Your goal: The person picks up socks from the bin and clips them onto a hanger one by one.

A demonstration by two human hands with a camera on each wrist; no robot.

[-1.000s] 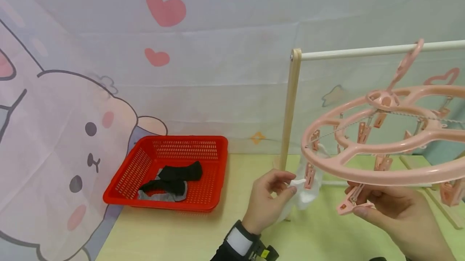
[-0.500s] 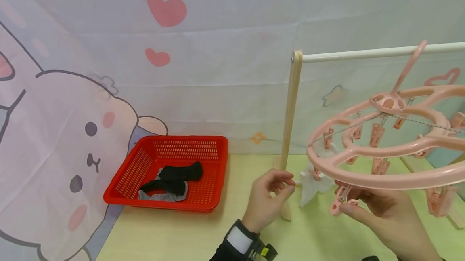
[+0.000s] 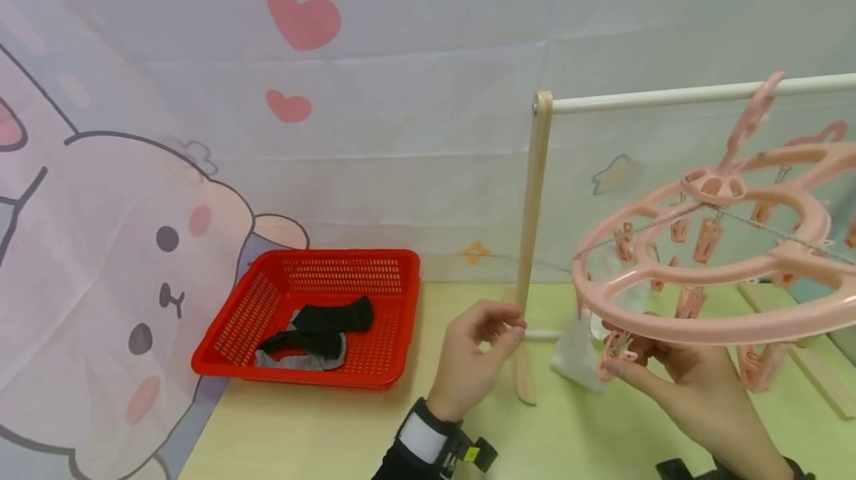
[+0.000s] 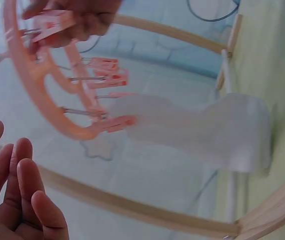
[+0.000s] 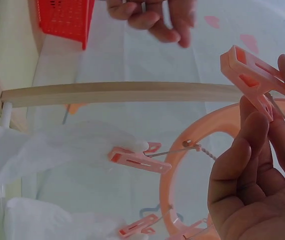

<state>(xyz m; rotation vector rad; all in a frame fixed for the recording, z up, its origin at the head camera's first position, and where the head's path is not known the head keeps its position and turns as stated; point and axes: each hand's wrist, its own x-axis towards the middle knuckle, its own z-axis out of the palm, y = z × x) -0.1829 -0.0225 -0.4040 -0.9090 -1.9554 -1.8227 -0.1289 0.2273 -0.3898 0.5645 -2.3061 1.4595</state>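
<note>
A pink round clip hanger (image 3: 702, 330) hangs by its hook from a white rail. My right hand (image 3: 689, 383) is under its near rim, with a pink clothes peg (image 5: 250, 72) pinched between thumb and fingers. Nothing is in that peg's mouth. Other pegs hold two white socks, one nearer (image 5: 67, 150) and one lower (image 5: 42, 222) in the right wrist view. In the head view a white sock (image 3: 575, 354) dangles below the ring's left side. Left of it my left hand (image 3: 478, 354) is loosely bent, thumb apart from the fingers, holding nothing.
A red plastic basket (image 3: 394, 346) stands on the table (image 3: 307, 428) at the left, with dark and grey socks (image 3: 334, 316) inside. The rack's wooden upright (image 3: 535, 205) stands behind my left hand, carrying the white rail (image 3: 628, 99).
My left hand has let go of the white sock and drawn slightly left. The hanger has turned, swinging the sock away from it, and my right hand has moved left with its peg.
</note>
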